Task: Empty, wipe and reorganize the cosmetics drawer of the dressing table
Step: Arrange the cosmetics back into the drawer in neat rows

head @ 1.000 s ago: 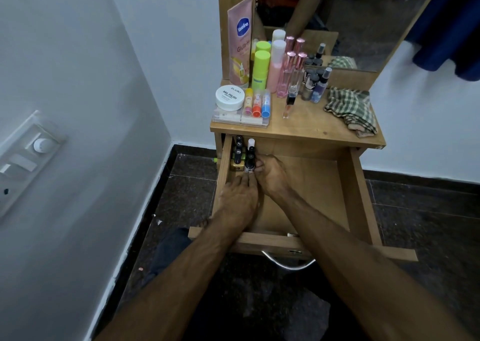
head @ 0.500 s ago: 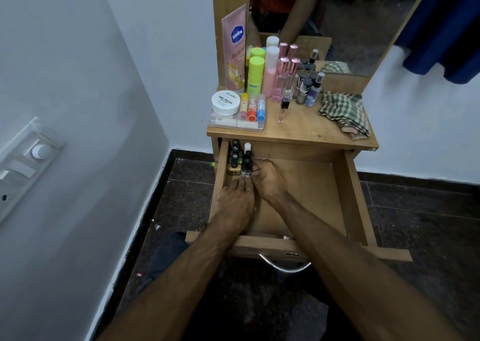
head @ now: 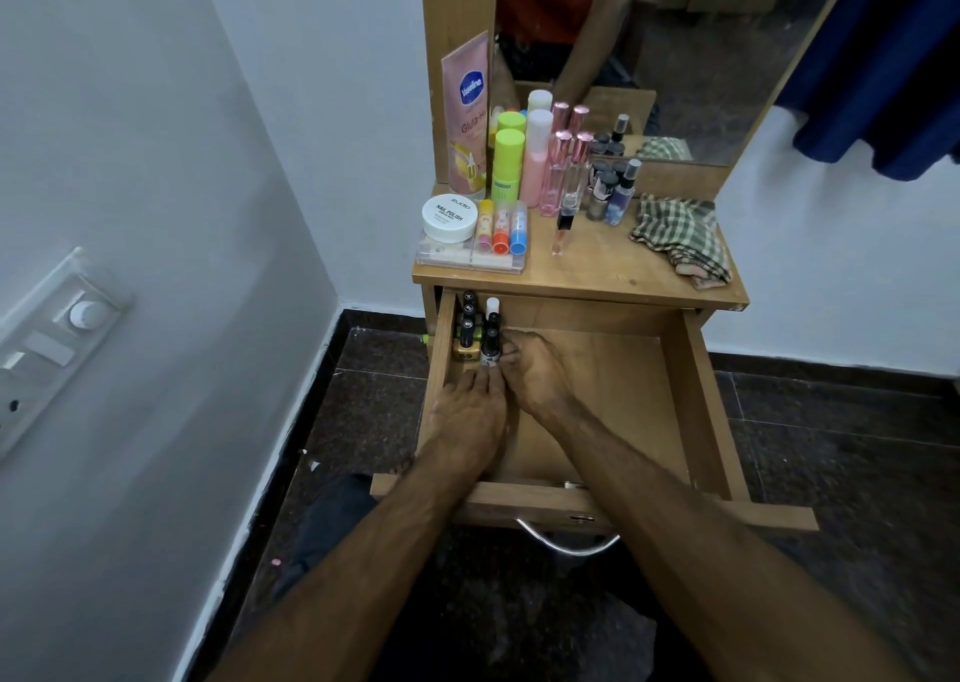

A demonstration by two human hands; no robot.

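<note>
The wooden drawer (head: 696, 421) of the dressing table stands pulled out. Several small nail polish bottles (head: 465, 335) stand in two short rows in its far-left corner. My left hand (head: 470, 413) lies flat on the drawer floor, its straight fingertips touching the front of the rows. My right hand (head: 537, 372) comes in from the right, and its fingertips press against the side of the front black-capped bottle (head: 490, 351). The rest of the drawer floor is bare wood.
On the tabletop (head: 613, 270) stand a Vaseline tube (head: 467, 120), green bottle (head: 508, 166), pink bottle (head: 537, 161), perfume bottles (head: 563, 177), a white jar (head: 449, 216) and lip balms (head: 501, 226) on a clear box, and a checked cloth (head: 680, 234). A wall is close on the left.
Both hands stay against the nail polish bottles in the drawer corner; only the camera view has shifted slightly.
</note>
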